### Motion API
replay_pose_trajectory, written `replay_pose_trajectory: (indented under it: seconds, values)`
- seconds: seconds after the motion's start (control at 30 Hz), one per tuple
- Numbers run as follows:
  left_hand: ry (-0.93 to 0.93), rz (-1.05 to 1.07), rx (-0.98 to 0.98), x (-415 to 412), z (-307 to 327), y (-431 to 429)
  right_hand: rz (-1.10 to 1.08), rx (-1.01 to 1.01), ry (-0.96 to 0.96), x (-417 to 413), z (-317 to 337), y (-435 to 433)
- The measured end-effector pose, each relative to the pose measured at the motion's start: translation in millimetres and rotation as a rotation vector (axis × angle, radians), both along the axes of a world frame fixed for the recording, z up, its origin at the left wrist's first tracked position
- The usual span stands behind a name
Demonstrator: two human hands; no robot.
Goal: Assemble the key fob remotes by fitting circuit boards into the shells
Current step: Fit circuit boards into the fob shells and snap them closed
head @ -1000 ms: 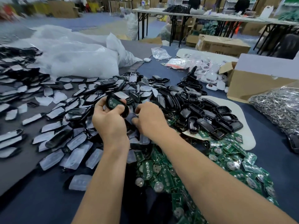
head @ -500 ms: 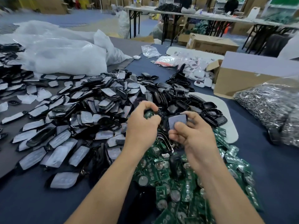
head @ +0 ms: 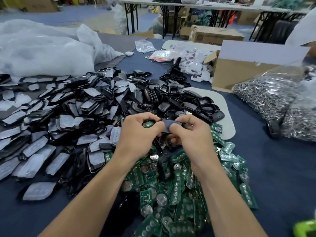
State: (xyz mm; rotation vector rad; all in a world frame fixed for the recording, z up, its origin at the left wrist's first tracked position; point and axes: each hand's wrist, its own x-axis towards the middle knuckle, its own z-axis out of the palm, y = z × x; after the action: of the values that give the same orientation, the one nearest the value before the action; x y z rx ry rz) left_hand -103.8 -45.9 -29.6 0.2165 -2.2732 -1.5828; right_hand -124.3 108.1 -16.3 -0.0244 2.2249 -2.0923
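My left hand (head: pixel 138 134) grips a black shell with a green circuit board (head: pixel 147 124) showing in it. Right beside it, my right hand (head: pixel 186 132) pinches a grey-faced shell piece (head: pixel 168 124), and the two parts touch between my hands. Below my wrists lies a heap of green circuit boards (head: pixel 171 194) with round coin cells. A wide spread of black shells with grey film faces (head: pixel 56 120) covers the left of the table. Open black shell halves (head: pixel 196 103) are piled just beyond my hands.
White plastic bags (head: pixel 42 52) lie at the back left. An open cardboard box (head: pixel 242 71) and a clear bag of metal key rings (head: pixel 273 100) stand to the right. Small white packets (head: pixel 193 64) sit beside the box. A green object (head: pixel 306 228) shows at the bottom right corner.
Both hands moved from the left shell pile to above the circuit boards. My right hand picked up a grey-faced piece and has brought it against the shell in my left hand.
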Motion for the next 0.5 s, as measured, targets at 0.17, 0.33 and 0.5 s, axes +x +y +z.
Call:
replay_pose_trajectory:
  seconds: [0.17,0.33,0.5]
  values:
    - [0.016,0.008,0.114,-0.5,1.5,0.3,-0.012,-0.016,0.030,-2.6,-0.2,6.7]
    - [-0.005,0.013,0.187,-0.3,5.0,-3.8,0.119,-0.149,-0.074,-0.1,0.2,5.4]
    - [-0.087,-0.263,0.233,2.3,15.2,-23.2,0.454,-0.356,-0.365,-4.3,9.6,22.0]
